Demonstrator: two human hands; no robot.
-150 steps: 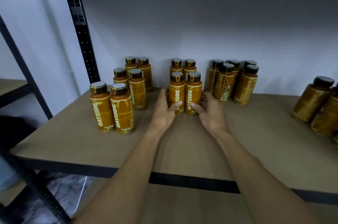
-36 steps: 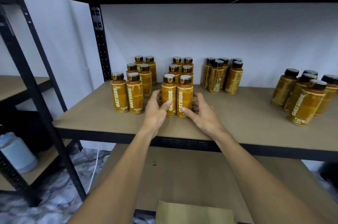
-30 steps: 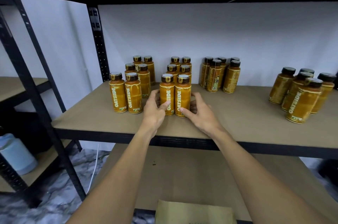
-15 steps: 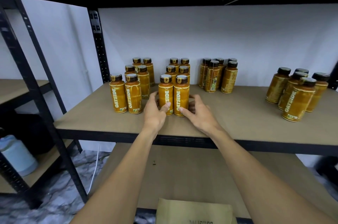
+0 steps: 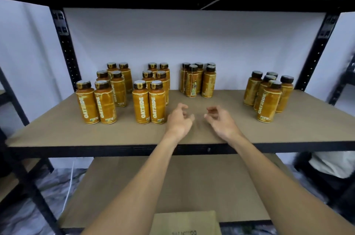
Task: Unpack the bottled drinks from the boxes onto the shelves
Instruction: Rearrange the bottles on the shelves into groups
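Two bottles (image 5: 149, 103) stand upright on the shelf (image 5: 57, 134), touching each other, just left of the fingers (image 5: 182, 107) of the left hand (image 5: 179, 121). Both hands hover over the shelf, apart, fingers loosely curled and holding nothing. A cluster (image 5: 197, 83) of bottles stands beyond the fingers, another cluster (image 5: 269, 96) well to the right of the right hand (image 5: 221, 121). A cardboard box (image 5: 184, 222) lies below the forearms.

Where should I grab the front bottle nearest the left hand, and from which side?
Wrap the bottle at its label, coming from the front-right: it stands upright, a neighbour crowds its left and others stand behind, leaving only front and right free.
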